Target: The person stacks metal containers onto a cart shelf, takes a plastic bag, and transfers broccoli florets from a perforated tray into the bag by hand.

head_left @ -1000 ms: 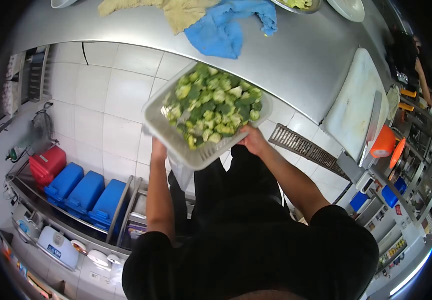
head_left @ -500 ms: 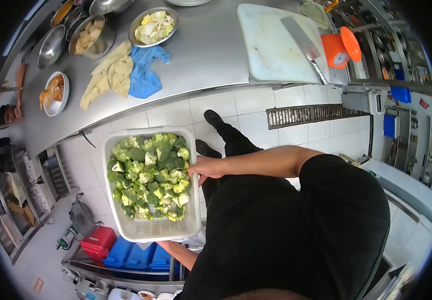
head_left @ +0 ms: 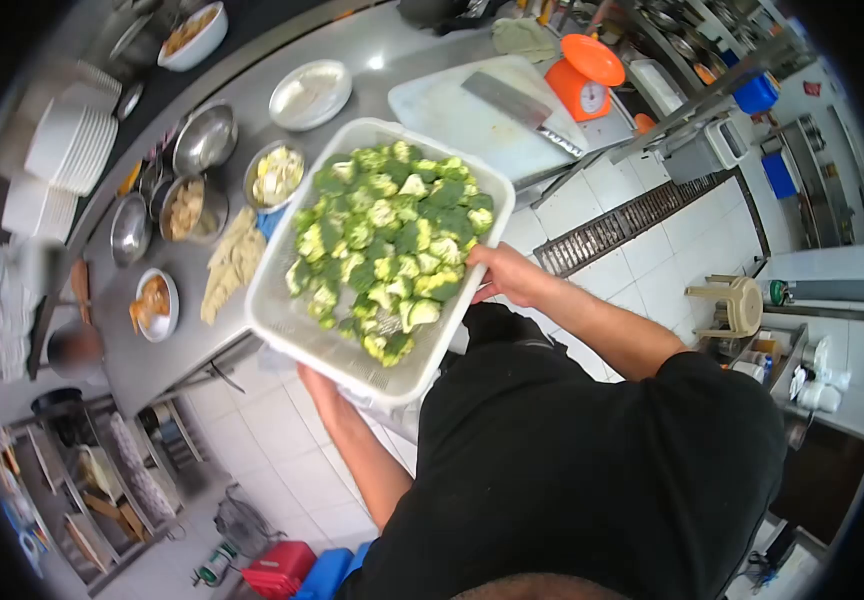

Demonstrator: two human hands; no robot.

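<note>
A white plastic basket (head_left: pixel 274 290) of cut broccoli florets (head_left: pixel 392 235) is held up in front of me, tilted, partly covering the counter's front edge. My right hand (head_left: pixel 510 275) is closed on the basket's right rim, fingers curled beneath. At the near left corner, my left hand (head_left: pixel 324 392) supports the basket from below; its fingertips are hidden under it. Clear plastic shows beneath the basket's lower edge. Just beyond the basket are a bowl of cut cabbage (head_left: pixel 278 176) and a white dish (head_left: pixel 310 95).
On the steel counter (head_left: pixel 177 385) lie a white cutting board (head_left: pixel 432 100) with a cleaver (head_left: pixel 507 98), an orange scale (head_left: pixel 584 80), metal bowls (head_left: pixel 205 140), a tan cloth (head_left: pixel 235 262) and a bowl of cooked meat (head_left: pixel 155 306). A floor drain (head_left: pixel 622 225) runs at right. Another person's blurred head shows at left.
The basket has been raised and carried toward the counter, now tilted. Both hands have kept hold of it. My view has turned, bringing stacked white dishes at left into sight.
</note>
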